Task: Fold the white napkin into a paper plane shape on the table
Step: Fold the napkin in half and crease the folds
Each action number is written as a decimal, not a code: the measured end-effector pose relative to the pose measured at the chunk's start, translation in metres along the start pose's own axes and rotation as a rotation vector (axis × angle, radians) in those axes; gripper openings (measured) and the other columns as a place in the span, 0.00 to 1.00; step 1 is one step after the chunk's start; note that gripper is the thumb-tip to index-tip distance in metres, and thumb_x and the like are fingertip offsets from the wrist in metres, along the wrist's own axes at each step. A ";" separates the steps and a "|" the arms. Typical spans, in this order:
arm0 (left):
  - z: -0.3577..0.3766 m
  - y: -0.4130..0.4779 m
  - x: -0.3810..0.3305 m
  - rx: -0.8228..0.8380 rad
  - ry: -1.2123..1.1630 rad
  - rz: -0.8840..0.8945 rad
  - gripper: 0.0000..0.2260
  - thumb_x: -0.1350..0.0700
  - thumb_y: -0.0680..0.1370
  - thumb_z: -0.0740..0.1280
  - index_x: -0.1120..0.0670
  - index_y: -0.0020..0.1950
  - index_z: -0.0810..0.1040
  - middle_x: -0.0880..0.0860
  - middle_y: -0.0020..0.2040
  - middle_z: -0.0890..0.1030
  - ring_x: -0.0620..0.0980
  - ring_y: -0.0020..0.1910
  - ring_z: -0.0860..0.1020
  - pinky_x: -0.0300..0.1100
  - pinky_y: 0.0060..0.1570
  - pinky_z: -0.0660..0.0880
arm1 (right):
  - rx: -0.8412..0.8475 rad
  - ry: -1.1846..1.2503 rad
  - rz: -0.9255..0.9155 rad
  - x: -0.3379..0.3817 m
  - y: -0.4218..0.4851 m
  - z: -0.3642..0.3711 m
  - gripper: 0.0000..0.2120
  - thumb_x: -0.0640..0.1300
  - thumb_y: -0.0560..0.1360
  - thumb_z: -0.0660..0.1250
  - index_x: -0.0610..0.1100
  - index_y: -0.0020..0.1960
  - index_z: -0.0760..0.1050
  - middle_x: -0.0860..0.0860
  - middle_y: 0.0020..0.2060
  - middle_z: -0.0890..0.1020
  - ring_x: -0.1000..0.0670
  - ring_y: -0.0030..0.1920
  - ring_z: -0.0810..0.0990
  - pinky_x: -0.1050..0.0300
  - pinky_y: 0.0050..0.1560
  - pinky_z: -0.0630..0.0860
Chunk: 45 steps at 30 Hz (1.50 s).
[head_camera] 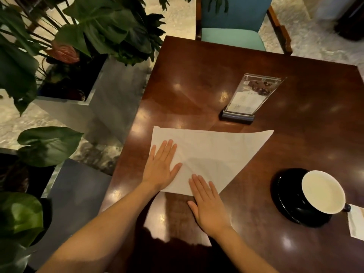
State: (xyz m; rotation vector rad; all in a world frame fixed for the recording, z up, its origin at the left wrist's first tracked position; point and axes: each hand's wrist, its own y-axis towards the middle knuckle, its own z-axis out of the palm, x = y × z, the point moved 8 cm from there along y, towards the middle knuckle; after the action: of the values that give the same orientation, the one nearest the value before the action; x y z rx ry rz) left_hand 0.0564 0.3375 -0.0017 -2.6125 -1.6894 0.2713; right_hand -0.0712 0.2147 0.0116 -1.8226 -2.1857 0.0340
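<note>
The table (256,62) fills the view, dark and glossy. At about six o'clock on it lies the napkin (212,152), already folded once into a flat triangle, its long point reaching toward three o'clock. The cup (323,192) on its black saucer (283,201) sits at four o'clock, the menu stand (248,97) at twelve. The left hand (161,166) lies spread and flat on the napkin's nine-o'clock end; the right hand (208,203), also flat with fingers together, presses the near edge (half on wood). I judge only the first crease done; nose and wing folds remain.
</note>
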 end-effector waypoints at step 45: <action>-0.028 -0.032 -0.027 -0.119 -0.203 -0.035 0.24 0.49 0.82 0.50 0.57 0.76 0.53 0.54 0.76 0.52 0.52 0.76 0.48 0.49 0.74 0.43 | 0.031 0.001 -0.083 0.064 -0.016 -0.015 0.22 0.53 0.75 0.56 0.46 0.64 0.75 0.51 0.65 0.77 0.51 0.66 0.74 0.51 0.63 0.74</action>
State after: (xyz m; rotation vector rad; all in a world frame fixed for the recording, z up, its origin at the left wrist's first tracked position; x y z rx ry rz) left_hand 0.0210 0.3281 0.0329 -2.7181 -1.8657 0.4634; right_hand -0.0926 0.2707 0.0421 -1.7135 -2.2451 0.0499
